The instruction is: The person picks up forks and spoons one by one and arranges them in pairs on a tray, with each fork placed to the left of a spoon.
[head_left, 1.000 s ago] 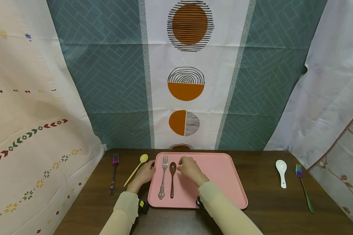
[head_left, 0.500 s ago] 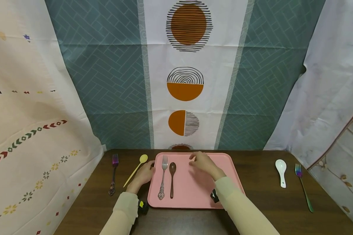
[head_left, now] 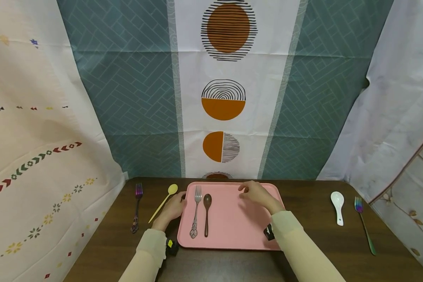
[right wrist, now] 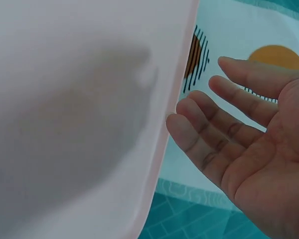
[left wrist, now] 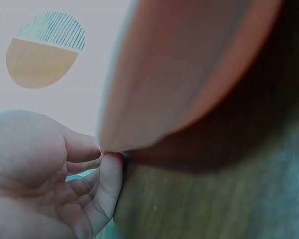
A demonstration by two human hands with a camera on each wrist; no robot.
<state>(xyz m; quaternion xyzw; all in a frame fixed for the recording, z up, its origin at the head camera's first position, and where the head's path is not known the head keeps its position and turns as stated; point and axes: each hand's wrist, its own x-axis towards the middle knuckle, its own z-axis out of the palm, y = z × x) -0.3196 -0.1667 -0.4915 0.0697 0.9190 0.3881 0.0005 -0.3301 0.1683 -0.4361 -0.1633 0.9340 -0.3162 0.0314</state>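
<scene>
A pink rectangular tray (head_left: 232, 231) lies on the dark wooden table. On its left half are a silver fork (head_left: 196, 203) with an ornate handle and, beside it, a dark brown spoon (head_left: 207, 211). My left hand (head_left: 172, 208) is at the tray's left edge. In the left wrist view, thumb and fingers of that hand (left wrist: 65, 184) pinch the tray rim (left wrist: 154, 99). Over the tray's right part hovers my right hand (head_left: 259, 194), holding nothing. Its fingers are loosely bent and spread in the right wrist view, near the tray's far rim (right wrist: 162, 144).
Left of the tray lie a yellow spoon (head_left: 163, 201) and a purple fork (head_left: 136, 209). On the right are a white spoon (head_left: 337, 205) and a rainbow-coloured fork (head_left: 364, 223). A patterned cloth (head_left: 151, 98) hangs behind the table.
My right hand has moved right across the tray, away from the brown spoon. The left hand stays at the tray's left edge; the cutlery has not moved.
</scene>
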